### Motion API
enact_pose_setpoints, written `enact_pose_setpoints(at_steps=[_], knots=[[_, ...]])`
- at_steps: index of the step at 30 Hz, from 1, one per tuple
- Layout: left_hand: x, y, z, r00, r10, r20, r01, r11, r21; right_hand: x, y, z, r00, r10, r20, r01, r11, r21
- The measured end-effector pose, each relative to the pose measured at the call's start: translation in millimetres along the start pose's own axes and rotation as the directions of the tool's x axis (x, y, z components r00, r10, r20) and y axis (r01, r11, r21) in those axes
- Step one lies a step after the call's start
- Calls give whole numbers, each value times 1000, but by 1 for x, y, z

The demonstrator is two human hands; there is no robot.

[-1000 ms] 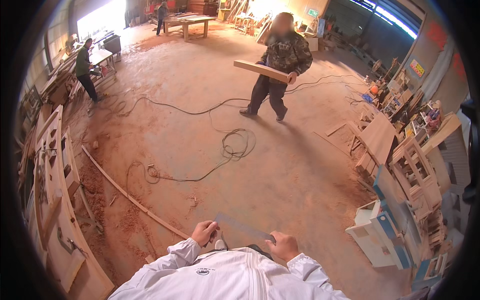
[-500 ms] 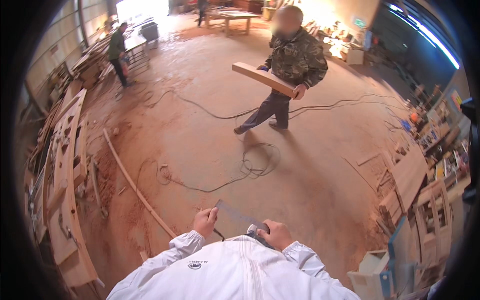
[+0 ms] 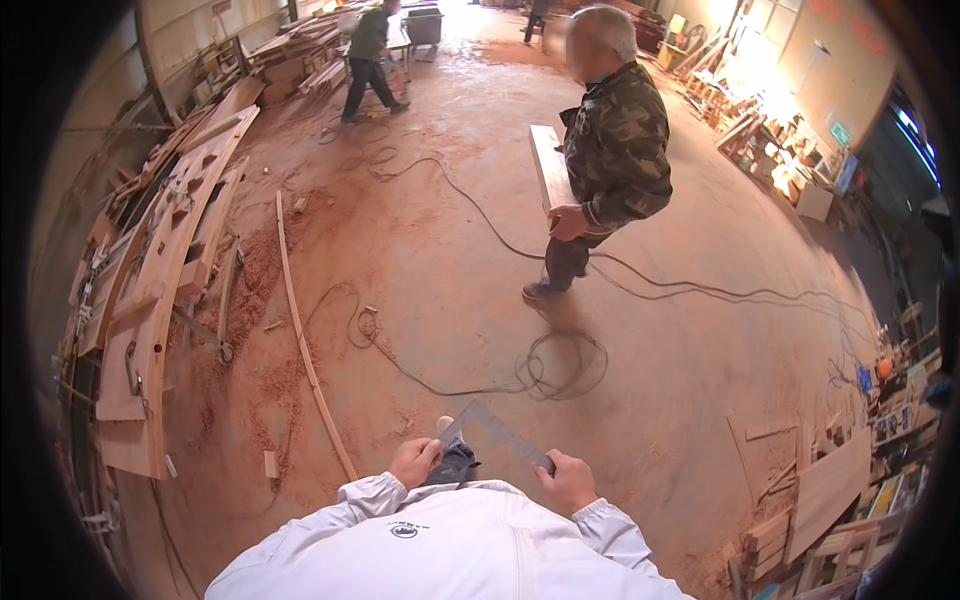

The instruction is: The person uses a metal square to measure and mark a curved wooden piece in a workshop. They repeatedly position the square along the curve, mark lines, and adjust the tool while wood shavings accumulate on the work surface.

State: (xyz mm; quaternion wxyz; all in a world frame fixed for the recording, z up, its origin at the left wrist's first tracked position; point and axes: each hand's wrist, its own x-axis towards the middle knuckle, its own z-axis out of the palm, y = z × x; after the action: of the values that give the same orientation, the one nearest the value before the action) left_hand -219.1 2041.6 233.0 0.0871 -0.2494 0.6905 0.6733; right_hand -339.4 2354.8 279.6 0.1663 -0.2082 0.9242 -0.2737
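A grey metal carpenter's square is held out in front of my white jacket, its corner pointing away from me. Closed around the end of its shorter-looking arm is my left hand. My right hand pinches the end of the other arm, thumb on top. Beneath the square, part of my dark trouser leg and a light shoe show.
Ahead, a person in a camouflage jacket carries a wooden beam. A looped cable and a long wooden strip lie on the dusty floor. Timber frames line the left; boards lean right. Another person stands farther back.
My view has swung rightward. The person with the beam has stepped closer and turned. The square's corner now shows between my hands, which both still grip it.
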Motion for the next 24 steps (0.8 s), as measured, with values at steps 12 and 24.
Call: enact_pose_setpoints(at_steps=[12, 24], knots=[[167, 54, -41, 948, 236, -214, -182, 952, 245, 169, -10, -35, 997, -64, 51, 63, 998, 26], [159, 81, -137, 742, -37, -670, 182, 972, 149, 354, -54, -3, 840, -414, 352, 448, 894, -19]])
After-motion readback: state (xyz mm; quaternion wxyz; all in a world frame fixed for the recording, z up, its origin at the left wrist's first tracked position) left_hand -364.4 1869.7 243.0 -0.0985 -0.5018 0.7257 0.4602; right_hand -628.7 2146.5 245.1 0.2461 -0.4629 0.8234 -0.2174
